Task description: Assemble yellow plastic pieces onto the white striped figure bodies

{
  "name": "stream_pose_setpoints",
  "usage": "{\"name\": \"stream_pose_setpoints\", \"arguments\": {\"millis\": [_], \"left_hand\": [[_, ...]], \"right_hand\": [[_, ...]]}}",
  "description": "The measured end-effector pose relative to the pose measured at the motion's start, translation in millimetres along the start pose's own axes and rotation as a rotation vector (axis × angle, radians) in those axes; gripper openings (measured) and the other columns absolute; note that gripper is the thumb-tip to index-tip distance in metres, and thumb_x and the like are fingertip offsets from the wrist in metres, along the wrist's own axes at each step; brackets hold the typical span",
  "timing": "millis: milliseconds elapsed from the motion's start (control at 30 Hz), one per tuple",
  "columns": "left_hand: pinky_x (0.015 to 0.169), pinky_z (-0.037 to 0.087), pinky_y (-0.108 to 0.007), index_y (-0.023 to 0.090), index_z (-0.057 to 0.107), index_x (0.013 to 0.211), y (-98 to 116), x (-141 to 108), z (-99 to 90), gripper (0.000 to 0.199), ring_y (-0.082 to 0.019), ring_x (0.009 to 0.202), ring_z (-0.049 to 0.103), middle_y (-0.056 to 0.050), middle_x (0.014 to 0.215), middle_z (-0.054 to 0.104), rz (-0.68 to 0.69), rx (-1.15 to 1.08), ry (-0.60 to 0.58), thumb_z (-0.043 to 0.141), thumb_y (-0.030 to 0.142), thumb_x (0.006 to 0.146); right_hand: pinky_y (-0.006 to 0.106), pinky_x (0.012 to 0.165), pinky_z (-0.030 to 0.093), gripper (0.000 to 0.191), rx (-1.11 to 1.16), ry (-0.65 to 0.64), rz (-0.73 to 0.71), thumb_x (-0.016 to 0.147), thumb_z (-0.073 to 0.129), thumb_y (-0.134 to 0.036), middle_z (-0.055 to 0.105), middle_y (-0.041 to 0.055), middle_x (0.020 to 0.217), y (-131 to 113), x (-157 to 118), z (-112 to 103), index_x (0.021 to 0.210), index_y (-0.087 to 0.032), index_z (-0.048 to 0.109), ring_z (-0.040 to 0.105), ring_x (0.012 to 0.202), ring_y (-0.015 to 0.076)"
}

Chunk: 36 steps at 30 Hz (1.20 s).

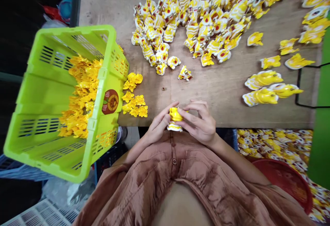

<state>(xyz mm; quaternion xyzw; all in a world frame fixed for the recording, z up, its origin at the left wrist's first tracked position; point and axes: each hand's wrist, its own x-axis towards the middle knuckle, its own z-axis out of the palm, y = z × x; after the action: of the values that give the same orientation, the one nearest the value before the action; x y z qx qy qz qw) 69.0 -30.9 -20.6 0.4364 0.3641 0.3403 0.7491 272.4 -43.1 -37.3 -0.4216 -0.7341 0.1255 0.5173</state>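
Between both my hands, just over the table's front edge, is a small yellow-and-white plastic figure (176,115), its white wavy base pointing toward me. My left hand (159,124) is closed on its left side. Fingers of my right hand (201,121) pinch it from the right and cover part of it. Left of my hands lie several loose yellow flower-shaped plastic pieces (134,106). A single white-and-yellow piece (185,73) with gold and dark red parts rests on the wood ahead of my hands. Three larger yellow-and-white pieces (261,96) sit together at the right.
A lime-green crate (55,92) holding yellow pieces tilts at the left. A heap of white-and-yellow parts (213,16) spreads over the back of the wooden table (219,95). Below right are a bin of similar parts (275,141) and a red basket (286,178). Black wire (298,85) juts out at right.
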Motion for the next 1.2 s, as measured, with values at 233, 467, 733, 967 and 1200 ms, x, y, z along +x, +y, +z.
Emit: {"name": "stream_pose_setpoints", "arguments": {"millis": [233,467,733,967,1200], "left_hand": [[0.111,0.054,-0.037,0.02,0.067,0.149,-6,3,6.0,0.06,-0.03,0.13,0.071,-0.014,0.14,0.075,-0.064,-0.161,0.122,0.068,0.056,0.101],[0.111,0.053,-0.041,0.022,0.06,0.156,-12,1,-0.9,0.066,-0.03,0.131,0.068,-0.014,0.14,0.073,0.008,-0.058,0.07,0.053,0.065,0.105],[0.109,0.05,-0.037,0.024,0.064,0.149,-4,1,-5.8,0.053,-0.025,0.123,0.065,-0.011,0.136,0.068,0.16,0.348,0.044,0.06,0.053,0.106],[0.109,0.049,-0.036,0.025,0.061,0.151,-7,1,-7.3,0.048,-0.023,0.121,0.064,-0.01,0.132,0.067,0.255,0.401,0.024,0.059,0.047,0.108],[0.111,0.049,-0.039,0.023,0.06,0.151,-4,1,-7.1,0.053,-0.026,0.123,0.063,-0.013,0.135,0.066,0.252,0.414,0.022,0.054,0.052,0.108]], "right_hand": [[0.051,0.101,0.061,0.056,0.045,0.012,0.005,0.089,0.087,-0.027,0.075,0.0063,0.115,-5,3,2,0.141,-0.037,0.07,0.069,0.105,0.0245],[0.053,0.103,0.059,0.055,-0.03,-0.024,-0.036,0.091,0.085,-0.025,0.075,0.0077,0.115,-5,1,2,0.142,-0.033,0.069,0.068,0.107,0.0254],[0.051,0.103,0.061,0.04,-0.085,-0.037,-0.051,0.092,0.084,-0.026,0.074,0.0075,0.111,-6,2,2,0.13,-0.029,0.075,0.068,0.106,0.0239],[0.054,0.104,0.06,0.053,-0.056,-0.007,-0.038,0.089,0.087,-0.024,0.074,0.0074,0.113,-8,-2,2,0.139,-0.032,0.07,0.068,0.109,0.0253],[0.054,0.106,0.06,0.053,-0.047,-0.001,-0.048,0.09,0.086,-0.023,0.073,0.0076,0.114,-8,-2,1,0.14,-0.029,0.069,0.067,0.109,0.0239]]}}
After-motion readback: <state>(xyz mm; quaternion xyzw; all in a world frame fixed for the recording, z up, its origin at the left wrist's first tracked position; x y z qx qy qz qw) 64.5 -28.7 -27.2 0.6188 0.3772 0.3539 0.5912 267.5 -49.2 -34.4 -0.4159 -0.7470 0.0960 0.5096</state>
